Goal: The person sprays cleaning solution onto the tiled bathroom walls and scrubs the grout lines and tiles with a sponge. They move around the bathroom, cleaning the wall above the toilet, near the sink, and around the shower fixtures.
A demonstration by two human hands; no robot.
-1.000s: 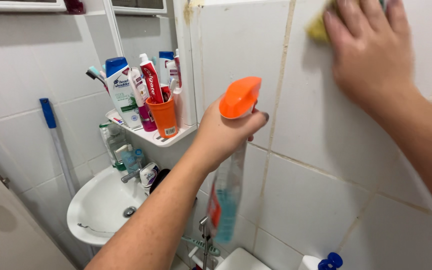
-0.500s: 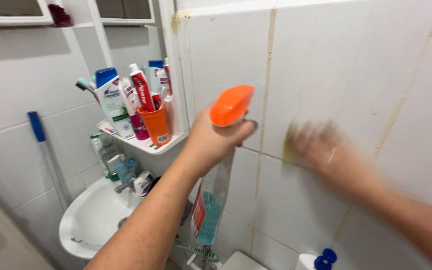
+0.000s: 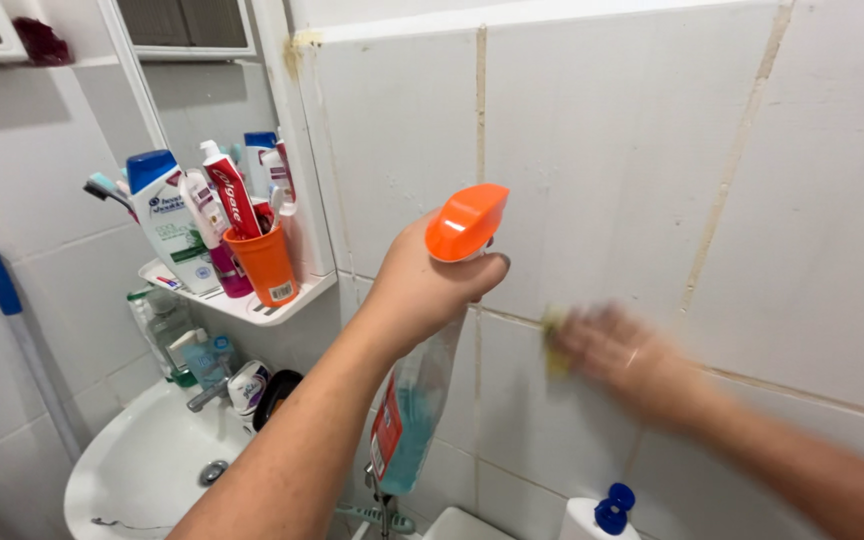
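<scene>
My left hand (image 3: pixel 422 285) grips a spray bottle (image 3: pixel 414 410) with an orange trigger head (image 3: pixel 465 222) and blue liquid inside, held up close to the white tiled wall (image 3: pixel 602 150). My right hand (image 3: pixel 632 360), blurred by motion, presses a yellow sponge (image 3: pixel 555 345) against the wall tiles just right of the bottle. Only an edge of the sponge shows past my fingers. Brownish grout lines run between the tiles.
A white shelf (image 3: pixel 297 297) at left carries an orange cup (image 3: pixel 267 265) with toothpaste, plus shampoo bottles. Below it sits a white sink (image 3: pixel 137 470) with a tap. A blue-handled pole (image 3: pixel 17 340) leans at far left. A white bottle with a blue cap (image 3: pixel 602 510) stands at the bottom.
My right hand with the sponge has swept from high up on the wall down and left to mid-height, near the bottle. The left hand has kept the spray bottle raised.
</scene>
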